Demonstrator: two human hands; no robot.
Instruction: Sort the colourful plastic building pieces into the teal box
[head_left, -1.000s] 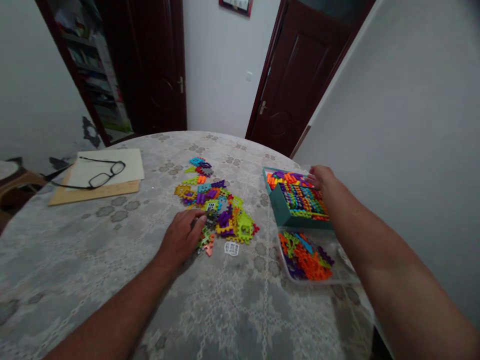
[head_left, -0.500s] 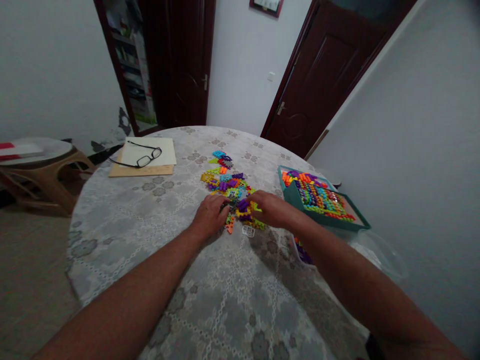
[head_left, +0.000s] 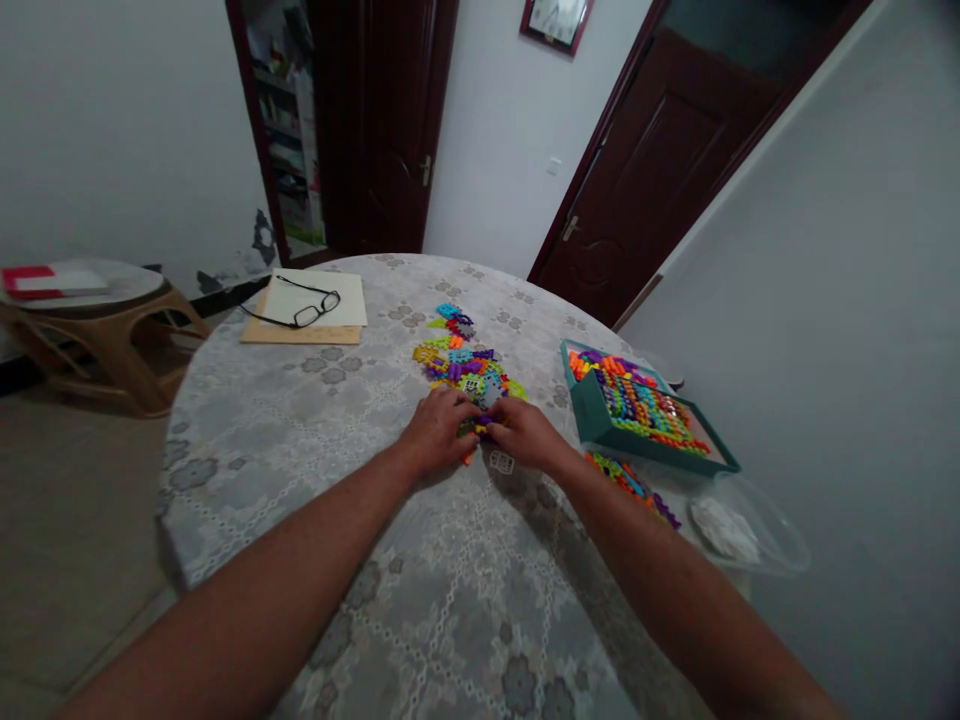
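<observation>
A colourful figure of interlocking plastic building pieces (head_left: 465, 372) lies on the tablecloth, bending away from me. My left hand (head_left: 442, 430) has its fingers curled on the figure's near end. From the other side, my right hand (head_left: 521, 432) pinches a purple building piece (head_left: 485, 420) at that same end. The fingertips of both hands nearly meet and cover much of the pieces there. An orange tip (head_left: 468, 459) pokes out below my left fingers. A small white lattice piece (head_left: 501, 462) lies just under my right hand.
A green box (head_left: 600, 420) of sorted pieces stands at the right, with more loose pieces (head_left: 634, 480) beside it and a clear plastic container (head_left: 780, 540) nearer me. Black glasses (head_left: 307, 315) rest on papers (head_left: 352, 300) at the far left. A stool (head_left: 135, 330) stands beyond the table.
My right hand has moved left and down, closing in beside my left hand over the near pieces. The whole view has shifted slightly, showing more of the right-hand container.
</observation>
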